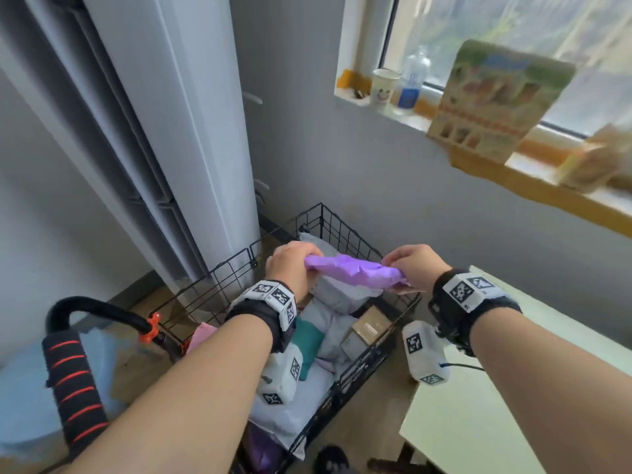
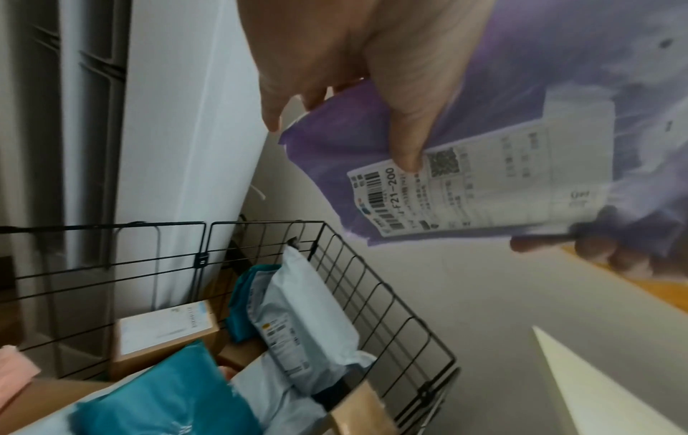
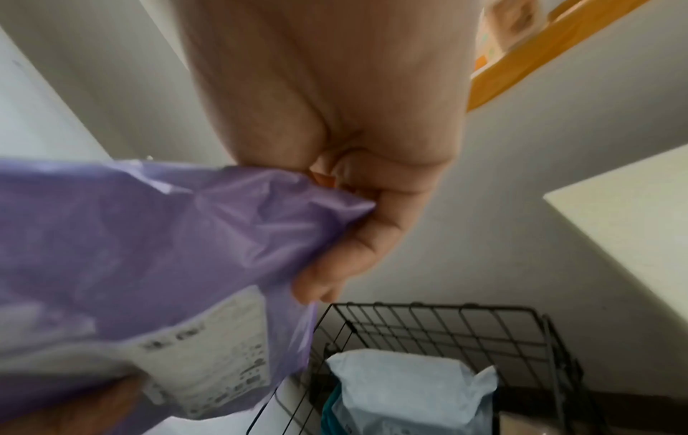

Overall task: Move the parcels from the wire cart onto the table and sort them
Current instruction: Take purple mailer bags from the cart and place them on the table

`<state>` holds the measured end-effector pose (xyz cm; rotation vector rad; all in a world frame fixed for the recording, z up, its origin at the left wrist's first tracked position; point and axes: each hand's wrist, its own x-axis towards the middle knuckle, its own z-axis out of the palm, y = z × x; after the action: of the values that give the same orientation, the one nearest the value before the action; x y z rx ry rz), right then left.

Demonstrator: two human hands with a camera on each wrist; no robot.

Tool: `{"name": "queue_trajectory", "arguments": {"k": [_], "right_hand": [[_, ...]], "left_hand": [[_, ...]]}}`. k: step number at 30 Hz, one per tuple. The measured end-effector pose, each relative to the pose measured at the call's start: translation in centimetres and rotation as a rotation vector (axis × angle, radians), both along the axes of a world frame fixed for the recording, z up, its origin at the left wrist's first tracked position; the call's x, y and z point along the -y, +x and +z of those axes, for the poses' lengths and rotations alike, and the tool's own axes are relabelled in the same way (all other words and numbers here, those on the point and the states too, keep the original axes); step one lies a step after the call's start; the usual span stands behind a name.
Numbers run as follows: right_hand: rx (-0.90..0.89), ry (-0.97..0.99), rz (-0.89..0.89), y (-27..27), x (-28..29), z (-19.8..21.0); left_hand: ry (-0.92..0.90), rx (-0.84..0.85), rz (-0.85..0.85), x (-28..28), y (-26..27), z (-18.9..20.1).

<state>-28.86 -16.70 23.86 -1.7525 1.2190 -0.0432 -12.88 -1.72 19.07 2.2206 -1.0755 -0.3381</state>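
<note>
Above the wire cart (image 1: 342,234), head view: left hand (image 1: 290,265) and right hand (image 1: 415,265) each grip one end of a purple parcel (image 1: 355,271), held level between them, clear of the load below. Both hands have fingers curled over the bag's edge. Inside the cart: grey mailers (image 1: 342,295), a teal mailer (image 1: 309,340) and a brown box (image 1: 369,328). Pale counter (image 1: 478,422) stands just beside the cart on the right. Window sill (image 1: 547,193) carries a paper cup (image 1: 384,87), a water bottle (image 1: 412,83) and a printed carton (image 1: 496,100) (blurred).

Left wrist view: left hand (image 2: 357,59) pinches the purple parcel (image 2: 335,153), thumb pressed on the white shipping label (image 2: 484,182). Right-hand fingers (image 2: 629,259) show dimly at the parcel's far edge. Below, the wire cart (image 2: 372,294) holds a grey mailer (image 2: 297,329), teal mailers (image 2: 167,397) and a labelled brown box (image 2: 160,335).

Right wrist view: right hand (image 3: 365,212) clenches a bunched corner of the purple parcel (image 3: 149,235); shipping label (image 3: 216,359) faces down (text unreadable). Wire cart (image 3: 465,329) below, with a grey mailer (image 3: 402,388) inside; counter (image 3: 633,212) at right.
</note>
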Motion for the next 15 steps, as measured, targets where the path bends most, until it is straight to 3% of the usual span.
{"name": "queue_trajectory", "arguments": {"k": [5,10,15], "right_hand": [[0.040,-0.172,-0.108,-5.2,1.9,2.8],[0.244,-0.325,-0.222,-9.8,3.0,6.7],[0.323,-0.381,-0.147,-15.6,3.0,9.9]], "left_hand": [[0.024,0.007,-0.069,2.6,-3.1,4.5],[0.087,-0.017,-0.111,5.4,-6.2,7.5],[0.135,-0.066,-0.197,8.8,-12.0,10.3]]}}
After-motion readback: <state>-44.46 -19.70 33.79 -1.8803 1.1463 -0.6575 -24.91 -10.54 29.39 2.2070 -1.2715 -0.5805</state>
